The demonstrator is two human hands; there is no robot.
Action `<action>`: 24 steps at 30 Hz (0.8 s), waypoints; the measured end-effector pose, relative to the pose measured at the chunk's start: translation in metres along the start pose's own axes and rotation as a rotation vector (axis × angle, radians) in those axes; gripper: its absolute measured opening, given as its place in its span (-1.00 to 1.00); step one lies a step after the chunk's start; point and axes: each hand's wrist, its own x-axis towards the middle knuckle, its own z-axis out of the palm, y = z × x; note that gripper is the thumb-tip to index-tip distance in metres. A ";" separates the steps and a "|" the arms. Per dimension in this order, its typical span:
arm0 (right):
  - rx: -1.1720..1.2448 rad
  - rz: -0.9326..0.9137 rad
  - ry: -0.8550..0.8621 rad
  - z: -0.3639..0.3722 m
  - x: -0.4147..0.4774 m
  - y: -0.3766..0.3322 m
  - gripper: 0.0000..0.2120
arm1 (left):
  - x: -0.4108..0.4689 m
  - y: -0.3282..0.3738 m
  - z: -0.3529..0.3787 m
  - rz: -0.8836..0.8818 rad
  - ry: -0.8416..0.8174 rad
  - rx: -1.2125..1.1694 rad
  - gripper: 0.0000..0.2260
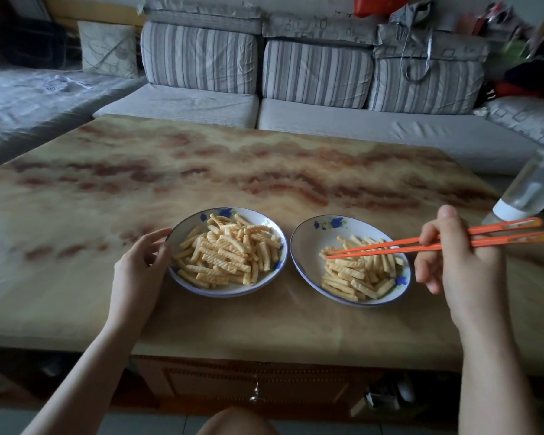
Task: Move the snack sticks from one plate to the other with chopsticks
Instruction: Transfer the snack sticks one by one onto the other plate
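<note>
Two plates sat side by side near the table's near edge, both holding snack sticks. My right hand gripped the orange chopsticks, tips nearly together over the right plate. My left hand rested loosely curved fingers against the left plate. Too hard a pinch could snap a ridged stick; too soft, and it could slip off between plates. I could read no writing, not even on the bottle at the right edge.

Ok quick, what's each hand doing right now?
Left hand: curved at the rim of the left plate; whether it grips cannot be told.
Right hand: closed on the chopsticks, tips over the right plate.
</note>
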 end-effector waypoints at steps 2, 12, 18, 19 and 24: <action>-0.023 0.011 -0.025 0.001 0.001 0.002 -0.59 | 0.000 0.000 0.000 -0.002 -0.001 -0.003 -0.74; 0.153 0.032 0.099 0.025 -0.005 -0.004 -0.59 | 0.001 0.000 0.000 -0.008 -0.002 -0.007 -0.74; 0.373 0.055 0.114 0.063 -0.019 -0.014 -0.61 | 0.000 0.001 0.000 -0.011 0.001 0.001 -0.74; 0.387 0.059 0.088 0.071 -0.023 -0.014 -0.61 | 0.000 0.001 0.000 -0.010 -0.001 0.001 -0.74; 0.355 -0.018 -0.112 0.106 -0.041 -0.009 -0.64 | 0.001 0.001 0.000 -0.011 -0.001 0.007 -0.74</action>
